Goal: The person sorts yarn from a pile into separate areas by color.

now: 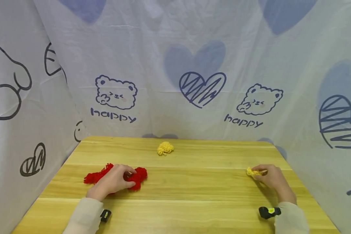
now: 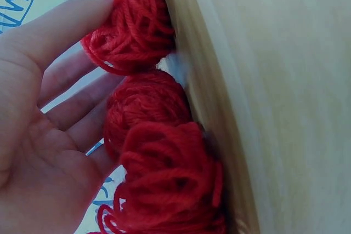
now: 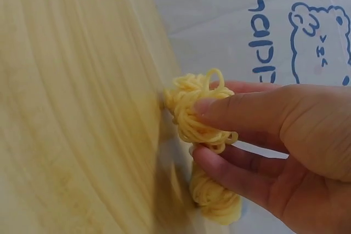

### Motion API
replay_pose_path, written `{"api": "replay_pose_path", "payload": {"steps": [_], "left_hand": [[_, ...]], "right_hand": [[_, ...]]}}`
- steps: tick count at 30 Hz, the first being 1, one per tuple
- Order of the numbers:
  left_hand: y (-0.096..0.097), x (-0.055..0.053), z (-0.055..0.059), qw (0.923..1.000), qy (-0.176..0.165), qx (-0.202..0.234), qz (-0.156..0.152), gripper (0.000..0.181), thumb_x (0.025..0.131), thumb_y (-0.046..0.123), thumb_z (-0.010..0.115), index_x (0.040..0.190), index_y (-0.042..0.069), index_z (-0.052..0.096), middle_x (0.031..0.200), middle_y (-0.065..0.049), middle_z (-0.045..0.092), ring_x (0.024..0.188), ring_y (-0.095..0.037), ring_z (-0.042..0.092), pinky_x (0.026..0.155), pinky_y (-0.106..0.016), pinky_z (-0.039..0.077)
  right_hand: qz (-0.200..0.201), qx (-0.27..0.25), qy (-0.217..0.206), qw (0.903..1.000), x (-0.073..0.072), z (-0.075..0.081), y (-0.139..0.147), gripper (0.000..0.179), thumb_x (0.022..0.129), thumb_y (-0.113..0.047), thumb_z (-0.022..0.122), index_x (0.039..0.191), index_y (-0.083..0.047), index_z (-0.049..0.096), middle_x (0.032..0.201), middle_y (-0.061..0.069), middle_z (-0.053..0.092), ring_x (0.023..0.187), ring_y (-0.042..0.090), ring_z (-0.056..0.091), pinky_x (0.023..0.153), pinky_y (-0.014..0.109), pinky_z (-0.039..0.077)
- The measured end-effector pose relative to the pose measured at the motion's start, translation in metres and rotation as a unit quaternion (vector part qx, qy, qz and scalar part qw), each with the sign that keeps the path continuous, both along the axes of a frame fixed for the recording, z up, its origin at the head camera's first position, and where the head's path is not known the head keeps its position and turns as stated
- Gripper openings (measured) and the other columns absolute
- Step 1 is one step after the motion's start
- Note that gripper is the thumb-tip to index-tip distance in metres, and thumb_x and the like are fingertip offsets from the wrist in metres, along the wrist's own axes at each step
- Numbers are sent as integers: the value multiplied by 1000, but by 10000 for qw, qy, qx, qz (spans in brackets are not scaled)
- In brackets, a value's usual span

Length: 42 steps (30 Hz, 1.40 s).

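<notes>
On the left of the table, my left hand [image 1: 115,178] holds a red yarn ball [image 2: 134,28] between the thumb and the fingers behind it. Two more red yarn bundles line up beside it: a rounder ball [image 2: 145,105] and a looser looped bundle [image 2: 170,179] nearer the palm side. In the head view, red yarn [image 1: 97,175] also shows left of that hand, partly covered by it. Over on the right, my right hand [image 1: 272,178] pinches a small looped yellow yarn bundle [image 3: 200,110]. Another yellow yarn ball [image 3: 216,198] shows beyond its fingers, mostly hidden in the head view.
A third yellow yarn ball [image 1: 165,148] lies near the back edge of the wooden table [image 1: 187,211]. White cloth [image 1: 158,107] printed with hearts and bears hangs behind the table and along both sides. Each wrist wears a small black camera.
</notes>
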State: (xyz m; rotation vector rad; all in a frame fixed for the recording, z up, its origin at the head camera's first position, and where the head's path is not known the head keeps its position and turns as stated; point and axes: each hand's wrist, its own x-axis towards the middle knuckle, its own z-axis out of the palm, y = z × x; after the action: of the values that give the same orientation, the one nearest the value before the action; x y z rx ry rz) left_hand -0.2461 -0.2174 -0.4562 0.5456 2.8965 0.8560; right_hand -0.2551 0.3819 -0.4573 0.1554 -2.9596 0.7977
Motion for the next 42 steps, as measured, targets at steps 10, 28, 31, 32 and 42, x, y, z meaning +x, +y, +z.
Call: {"api": "replay_pose_path", "payload": {"steps": [10,28,31,32,42], "left_hand": [[0,0,-1,10000,34,11,-7,34,82,18,87,113,7,77,111,-6,77,99,-19,71,91,-44,60],[1,1,0,9999,-84,22,77,34,82,18,87,113,7,77,112,-6,76,99,-19,71,93,-44,60],[1,1,0,9999,-79,18,86,34,83,17,87,113,7,77,111,-6,76,98,-19,70,92,-44,61],[1,1,0,9999,-69,15,84,34,83,17,87,113,7,77,111,-6,76,98,-19,70,92,-43,61],[1,1,1,9999,-69,48,57,34,83,17,87,113,7,77,110,-5,76,97,-17,70,91,-42,61]], "right_hand": [[-240,-133,-200,9994,0,-3,6,19,89,-6,77,108,-1,78,116,31,71,87,32,75,66,35,61],[-456,-75,-214,9987,2,1,14,17,88,-8,77,101,2,80,102,27,76,82,29,75,68,38,61],[-442,-50,-200,9988,2,2,15,17,88,-7,76,100,3,80,99,26,77,79,25,74,65,34,60],[-449,-46,-188,9988,3,2,15,17,88,-7,76,100,3,80,99,25,77,78,24,74,64,33,60],[-584,70,-310,9978,1,7,15,18,89,-10,77,99,5,79,99,26,76,80,28,73,67,39,61]]}}
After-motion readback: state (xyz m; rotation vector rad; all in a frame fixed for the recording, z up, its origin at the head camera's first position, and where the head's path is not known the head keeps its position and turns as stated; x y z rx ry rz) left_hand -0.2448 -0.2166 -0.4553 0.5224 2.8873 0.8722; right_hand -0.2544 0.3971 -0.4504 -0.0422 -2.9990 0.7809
